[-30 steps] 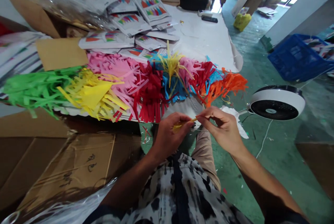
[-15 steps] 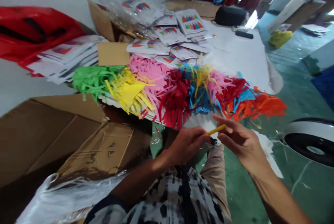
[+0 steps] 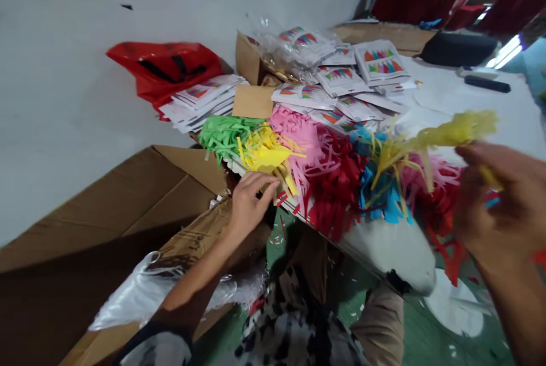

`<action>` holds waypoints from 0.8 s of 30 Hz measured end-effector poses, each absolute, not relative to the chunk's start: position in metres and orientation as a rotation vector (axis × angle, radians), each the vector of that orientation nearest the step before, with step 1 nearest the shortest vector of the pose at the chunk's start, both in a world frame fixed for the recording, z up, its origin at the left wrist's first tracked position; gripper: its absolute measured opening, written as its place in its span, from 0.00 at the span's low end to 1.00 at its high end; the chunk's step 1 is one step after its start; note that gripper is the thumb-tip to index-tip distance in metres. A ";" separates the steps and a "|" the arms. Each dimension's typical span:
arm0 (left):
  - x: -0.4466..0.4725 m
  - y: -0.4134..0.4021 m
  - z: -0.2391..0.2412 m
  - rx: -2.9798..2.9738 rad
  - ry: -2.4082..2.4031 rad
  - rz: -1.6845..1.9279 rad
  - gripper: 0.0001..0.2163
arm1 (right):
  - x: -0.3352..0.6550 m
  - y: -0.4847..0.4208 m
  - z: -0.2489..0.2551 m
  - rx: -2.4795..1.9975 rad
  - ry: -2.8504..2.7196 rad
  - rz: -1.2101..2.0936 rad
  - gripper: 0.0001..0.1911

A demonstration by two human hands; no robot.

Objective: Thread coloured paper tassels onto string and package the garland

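Note:
My left hand reaches to the table's near edge, thumb and fingers pinched at the ends of a bright yellow paper tassel. My right hand, smeared by motion, is raised at the right with its fingers curled. A yellow twist shows between those fingers, and a blurred pale yellow tassel stretches just above them. Its join to the twist is unclear. Along the edge lie a green tassel, a pink tassel, a dark red tassel and a blue tassel.
Printed packets are heaped behind the tassels, beside a stack of printed cards and a red bag. A black handheld object lies on the white table. An open cardboard box and white strings are at the left.
My hands have parted from the yellow twist they shared. The left has gone left to the bright yellow tassel; the right has risen and moved right. The view has turned left.

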State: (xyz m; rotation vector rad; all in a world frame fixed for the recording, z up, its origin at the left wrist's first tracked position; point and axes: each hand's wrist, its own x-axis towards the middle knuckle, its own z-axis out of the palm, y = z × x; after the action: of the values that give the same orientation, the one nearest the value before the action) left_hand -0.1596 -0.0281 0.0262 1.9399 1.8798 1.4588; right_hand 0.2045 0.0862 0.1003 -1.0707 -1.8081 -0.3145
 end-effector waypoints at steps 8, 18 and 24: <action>-0.319 0.009 0.014 1.834 2.607 1.286 0.17 | 0.214 0.122 0.018 -0.923 -2.509 -0.464 0.16; -0.409 0.120 0.035 1.373 2.535 1.344 0.10 | 0.118 0.120 0.058 -0.704 -2.406 -0.333 0.09; -0.416 0.115 0.019 1.353 2.339 1.659 0.06 | 0.043 0.143 0.056 -0.720 -2.437 -0.139 0.11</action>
State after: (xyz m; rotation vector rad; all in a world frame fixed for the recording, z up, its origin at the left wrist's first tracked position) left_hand -0.4161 0.1150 0.0192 1.3534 2.3386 1.6587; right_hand 0.0427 0.1434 0.0556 -0.7204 -2.4369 -0.1393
